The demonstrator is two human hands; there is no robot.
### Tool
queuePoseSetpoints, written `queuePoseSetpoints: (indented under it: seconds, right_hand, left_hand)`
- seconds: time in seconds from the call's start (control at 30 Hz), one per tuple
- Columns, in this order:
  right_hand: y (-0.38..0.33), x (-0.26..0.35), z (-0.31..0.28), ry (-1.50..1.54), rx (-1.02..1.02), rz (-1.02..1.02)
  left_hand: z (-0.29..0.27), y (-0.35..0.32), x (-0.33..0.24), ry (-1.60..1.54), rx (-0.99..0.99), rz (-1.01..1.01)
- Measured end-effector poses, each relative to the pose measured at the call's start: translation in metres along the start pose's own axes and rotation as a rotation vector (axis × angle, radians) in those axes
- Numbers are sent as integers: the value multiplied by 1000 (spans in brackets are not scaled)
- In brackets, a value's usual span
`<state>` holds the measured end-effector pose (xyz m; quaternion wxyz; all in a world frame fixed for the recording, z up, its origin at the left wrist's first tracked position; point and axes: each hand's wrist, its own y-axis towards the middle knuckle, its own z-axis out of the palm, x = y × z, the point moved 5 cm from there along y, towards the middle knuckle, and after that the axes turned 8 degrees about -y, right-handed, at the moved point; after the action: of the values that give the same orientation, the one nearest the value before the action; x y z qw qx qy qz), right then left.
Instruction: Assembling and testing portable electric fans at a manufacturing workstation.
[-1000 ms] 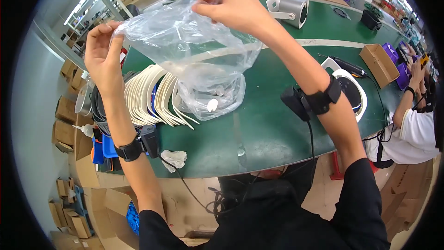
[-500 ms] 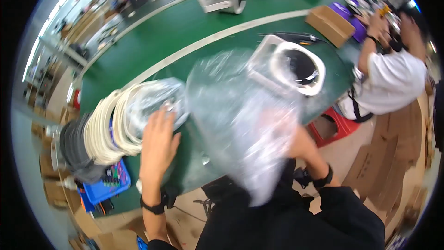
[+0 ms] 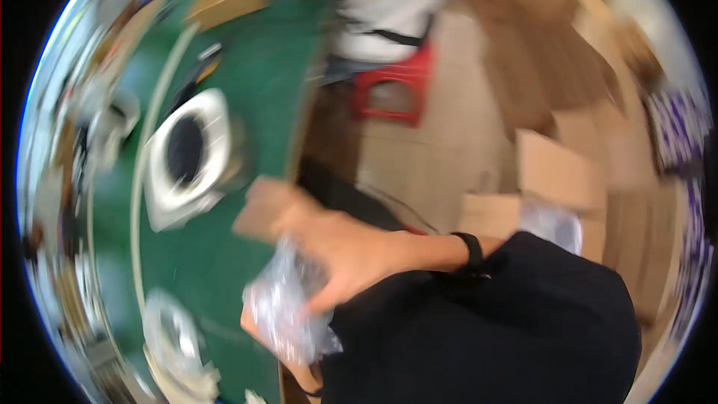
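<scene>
At left, on the smooth green table (image 3: pixel 235 273): a white squarish plastic frame with a round black middle (image 3: pixel 219 151). Next, curled around the lower left of a crumpled, see-through plastic bag (image 3: pixel 280 313): the left hand (image 3: pixel 254 327). At the table's edge, between both hands: the bag, longest from top to bottom, slanting rightward. Touching its upper right: the right hand (image 3: pixel 342 251) (too blurry to tell how tight), just as near.

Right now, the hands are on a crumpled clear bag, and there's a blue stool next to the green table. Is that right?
Not quite: the stool is red, not blue, as the head view shows. The hands are on a crumpled clear bag, and the stool is next to the green table.
</scene>
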<state>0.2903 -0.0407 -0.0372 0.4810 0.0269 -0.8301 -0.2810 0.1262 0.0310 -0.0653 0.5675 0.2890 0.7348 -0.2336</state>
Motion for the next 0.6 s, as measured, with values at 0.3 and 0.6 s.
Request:
queuePoseSetpoints:
  seconds: [0.3, 0.6]
  right_hand:
    - [-335, -26, -249, -691, -1027, 1122]
    - [-513, -97, -79, 321, -1089, 1213]
  left_hand:
    - [135, 14, -53, 440, 1009, 277]
    - [41, 62, -74, 547, 495, 365]
